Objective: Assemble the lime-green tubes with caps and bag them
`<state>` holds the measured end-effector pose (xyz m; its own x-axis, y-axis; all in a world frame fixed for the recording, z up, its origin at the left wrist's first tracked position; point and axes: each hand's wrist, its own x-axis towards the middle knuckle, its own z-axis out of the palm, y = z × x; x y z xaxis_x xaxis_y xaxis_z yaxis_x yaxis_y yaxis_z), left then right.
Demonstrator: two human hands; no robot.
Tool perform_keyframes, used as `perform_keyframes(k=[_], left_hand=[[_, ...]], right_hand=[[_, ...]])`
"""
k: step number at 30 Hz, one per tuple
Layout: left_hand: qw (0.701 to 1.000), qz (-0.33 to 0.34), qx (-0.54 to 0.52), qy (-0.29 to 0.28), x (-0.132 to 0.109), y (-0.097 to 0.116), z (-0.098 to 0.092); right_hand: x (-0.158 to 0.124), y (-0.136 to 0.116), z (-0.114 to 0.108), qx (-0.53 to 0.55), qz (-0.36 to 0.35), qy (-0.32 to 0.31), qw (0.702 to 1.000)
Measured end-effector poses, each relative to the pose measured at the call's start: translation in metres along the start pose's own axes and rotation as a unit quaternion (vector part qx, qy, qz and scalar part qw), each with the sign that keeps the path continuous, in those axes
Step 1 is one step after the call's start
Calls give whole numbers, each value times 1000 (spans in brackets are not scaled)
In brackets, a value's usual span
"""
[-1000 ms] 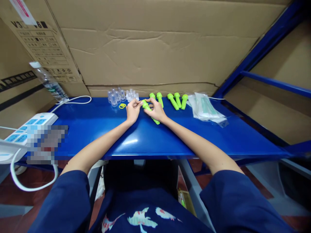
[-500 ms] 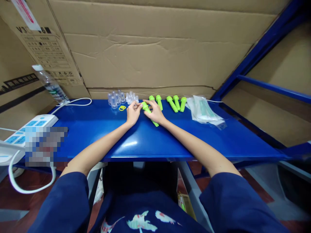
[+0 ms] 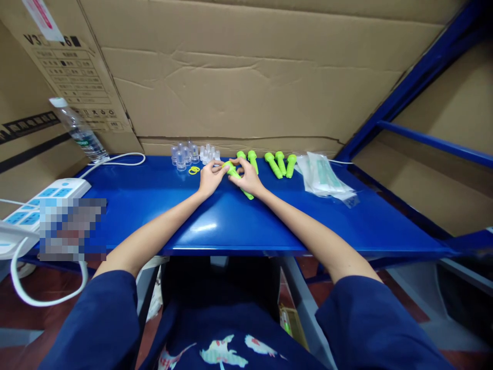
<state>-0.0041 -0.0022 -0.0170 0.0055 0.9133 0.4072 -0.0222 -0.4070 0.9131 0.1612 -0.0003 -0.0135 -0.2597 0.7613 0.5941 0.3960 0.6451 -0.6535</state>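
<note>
Between my hands is a lime-green, flashlight-shaped piece [image 3: 247, 194], lying at a slant with its wider head up and to the left. My left hand [image 3: 210, 180] pinches that head with thumb and fingers. Wrapped around the upper body is my right hand [image 3: 249, 179], its fingers also reaching the head. Just behind the right hand stand similar green pieces [image 3: 252, 160], partly hidden. To the left of my left hand lie yellow rings [image 3: 194, 170], with larger clear plastic cups [image 3: 181, 160] and smaller clear cups [image 3: 208, 152] behind them.
Three more green pieces [image 3: 281, 163] lean at the back right, beside clear plastic bags [image 3: 325, 177]. A water bottle [image 3: 85, 134], a white power strip [image 3: 57, 191] and its cable are at the left. Cardboard [image 3: 246, 87] walls the back of the blue table [image 3: 231, 231].
The green piece's lower end has shifted slightly right, and my left thumb has moved a little on its head. Both hands keep their hold; the view has tilted slightly.
</note>
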Motion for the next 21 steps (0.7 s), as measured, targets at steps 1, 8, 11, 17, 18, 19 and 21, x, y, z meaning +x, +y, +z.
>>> perform_keyframes(k=[1, 8, 11, 17, 18, 19, 21], left_hand=[[1000, -7, 4, -6, 1, 0, -2], [999, 9, 11, -43, 7, -2, -7], [999, 18, 24, -25, 9, -5, -5], [999, 16, 43, 4, 12, -4, -6], [999, 18, 46, 5, 11, -3, -6], [999, 20, 48, 5, 11, -2, -6], [998, 26, 50, 6, 10, 0, -6]], right_hand=[[0, 0, 0, 2, 5, -2, 1000], [-2, -3, 0, 19, 21, 1, 1000], [-2, -5, 0, 29, 20, -3, 999], [-3, -3, 1, 21, 15, -3, 1000], [-3, -3, 2, 23, 15, -2, 1000], [-3, -2, 2, 26, 16, -1, 1000], [-3, -1, 2, 29, 16, 1, 999]])
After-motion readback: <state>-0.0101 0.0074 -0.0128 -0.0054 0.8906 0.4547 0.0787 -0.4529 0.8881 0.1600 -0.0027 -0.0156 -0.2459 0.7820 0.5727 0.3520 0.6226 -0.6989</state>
